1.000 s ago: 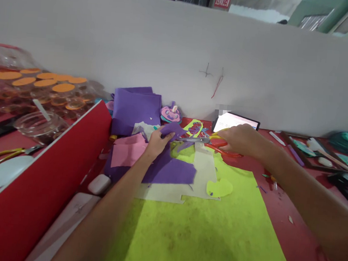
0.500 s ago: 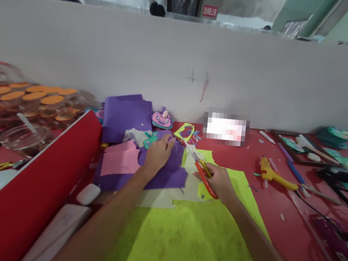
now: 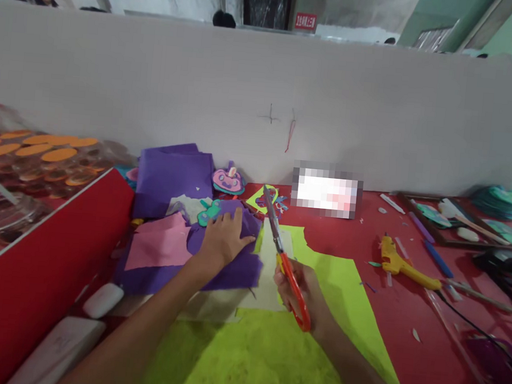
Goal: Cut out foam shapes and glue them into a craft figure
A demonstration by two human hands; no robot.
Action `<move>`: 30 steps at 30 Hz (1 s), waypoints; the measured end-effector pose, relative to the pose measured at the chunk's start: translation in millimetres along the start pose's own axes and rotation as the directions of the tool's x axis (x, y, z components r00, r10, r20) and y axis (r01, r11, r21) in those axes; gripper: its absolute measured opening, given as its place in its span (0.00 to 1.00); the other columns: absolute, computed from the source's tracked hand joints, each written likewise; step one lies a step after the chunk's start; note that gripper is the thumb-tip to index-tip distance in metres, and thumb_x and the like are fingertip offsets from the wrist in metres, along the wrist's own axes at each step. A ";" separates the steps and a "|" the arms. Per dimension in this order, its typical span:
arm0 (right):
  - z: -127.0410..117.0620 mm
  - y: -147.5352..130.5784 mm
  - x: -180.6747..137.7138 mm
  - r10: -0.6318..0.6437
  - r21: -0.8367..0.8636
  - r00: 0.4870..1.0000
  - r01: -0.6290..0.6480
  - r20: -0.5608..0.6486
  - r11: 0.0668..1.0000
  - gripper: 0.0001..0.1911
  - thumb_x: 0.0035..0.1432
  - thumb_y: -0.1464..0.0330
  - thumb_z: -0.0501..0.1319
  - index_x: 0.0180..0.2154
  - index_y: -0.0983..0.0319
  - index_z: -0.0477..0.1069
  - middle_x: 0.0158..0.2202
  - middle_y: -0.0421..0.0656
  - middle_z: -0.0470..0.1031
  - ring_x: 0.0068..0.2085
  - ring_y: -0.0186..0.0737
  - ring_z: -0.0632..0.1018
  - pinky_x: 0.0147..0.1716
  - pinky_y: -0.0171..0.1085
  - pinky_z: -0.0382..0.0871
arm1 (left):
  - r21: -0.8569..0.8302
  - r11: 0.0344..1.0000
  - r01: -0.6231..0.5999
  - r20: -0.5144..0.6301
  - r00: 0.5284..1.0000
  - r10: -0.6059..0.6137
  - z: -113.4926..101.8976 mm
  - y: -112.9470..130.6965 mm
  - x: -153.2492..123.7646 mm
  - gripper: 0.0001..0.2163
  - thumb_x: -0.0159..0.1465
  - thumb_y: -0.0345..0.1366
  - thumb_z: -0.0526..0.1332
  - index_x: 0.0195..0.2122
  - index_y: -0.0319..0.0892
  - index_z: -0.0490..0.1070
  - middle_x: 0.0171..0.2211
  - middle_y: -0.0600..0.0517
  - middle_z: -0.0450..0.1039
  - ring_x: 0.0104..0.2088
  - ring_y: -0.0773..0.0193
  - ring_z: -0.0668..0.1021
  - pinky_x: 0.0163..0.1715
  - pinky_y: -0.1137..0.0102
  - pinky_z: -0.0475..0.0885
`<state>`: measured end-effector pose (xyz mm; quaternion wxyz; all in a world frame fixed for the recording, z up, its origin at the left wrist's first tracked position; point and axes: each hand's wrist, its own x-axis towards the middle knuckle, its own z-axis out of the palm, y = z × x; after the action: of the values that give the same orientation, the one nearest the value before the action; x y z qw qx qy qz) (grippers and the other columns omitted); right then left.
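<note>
My left hand [image 3: 223,237] lies with fingers spread on a purple felt sheet [image 3: 235,277], just beside a small teal cut-out [image 3: 208,212]. In my right hand [image 3: 303,289] is a pair of scissors [image 3: 276,224] with orange-red and yellow handles, its blades together and pointing away from me. Left of my left hand is a pink felt piece [image 3: 156,249] on the purple felt. A yellow-green felt sheet [image 3: 250,359] spreads under both forearms. Beyond the scissor tips lies a yellow-green scrap with a cut-out hole [image 3: 255,201].
A red divider [image 3: 53,258] stands on the left, with orange-topped clear cups [image 3: 31,148] behind it. A layered pink cut-out [image 3: 229,180] rests near the white partition [image 3: 179,90]. On the right are a yellow glue gun [image 3: 404,268] with a cord and a dark tray [image 3: 454,224].
My left hand has gone from curled fingers to spread fingers on the purple felt. The scissors have swung upright and away from the left hand, their blades now together. The view has shifted slightly.
</note>
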<state>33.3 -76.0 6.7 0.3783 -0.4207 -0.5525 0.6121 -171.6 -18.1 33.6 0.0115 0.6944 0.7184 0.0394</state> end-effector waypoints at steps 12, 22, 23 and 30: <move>1.8 0.4 -2.0 -0.043 0.109 0.997 0.036 0.061 0.993 0.28 0.52 0.43 0.67 0.26 0.58 0.62 0.13 0.29 0.57 0.12 0.27 0.57 0.12 0.31 0.48 | -0.818 0.574 -0.039 -0.084 0.995 -0.051 23.9 6.7 13.7 0.37 0.52 0.35 0.70 0.65 0.43 0.62 0.57 0.43 0.75 0.55 0.49 0.77 0.55 0.58 0.70; 14.9 -0.1 -5.2 -0.104 0.337 0.994 0.087 0.031 0.938 0.36 0.55 0.32 0.53 0.32 0.60 0.65 0.19 0.32 0.61 0.16 0.27 0.61 0.16 0.30 0.57 | -0.990 -0.132 -0.055 -0.031 0.983 -0.179 -33.0 27.9 -2.6 0.14 0.56 0.41 0.69 0.42 0.41 0.80 0.40 0.49 0.81 0.39 0.61 0.78 0.43 0.67 0.71; 17.2 -0.9 -6.9 -0.118 0.317 0.993 0.103 0.028 0.943 0.36 0.56 0.32 0.52 0.33 0.60 0.66 0.21 0.33 0.62 0.18 0.27 0.62 0.18 0.30 0.58 | -0.984 -0.168 -0.060 -0.031 0.985 -0.170 -37.4 29.8 -4.8 0.12 0.56 0.40 0.70 0.40 0.41 0.80 0.39 0.50 0.81 0.39 0.62 0.78 0.43 0.67 0.71; 22.7 2.9 -15.2 -0.110 0.270 0.988 0.078 0.105 0.960 0.34 0.59 0.34 0.50 0.31 0.59 0.63 0.21 0.32 0.58 0.19 0.29 0.61 0.19 0.30 0.59 | -0.969 -0.220 -0.114 -0.072 0.979 -0.189 -59.9 40.7 -18.0 0.10 0.56 0.36 0.69 0.39 0.42 0.77 0.39 0.51 0.79 0.37 0.64 0.77 0.40 0.68 0.70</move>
<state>17.6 -98.6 6.1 0.4263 -0.3022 -0.5067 0.6857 -134.6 -37.2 95.5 0.4807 0.3938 0.4346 0.6520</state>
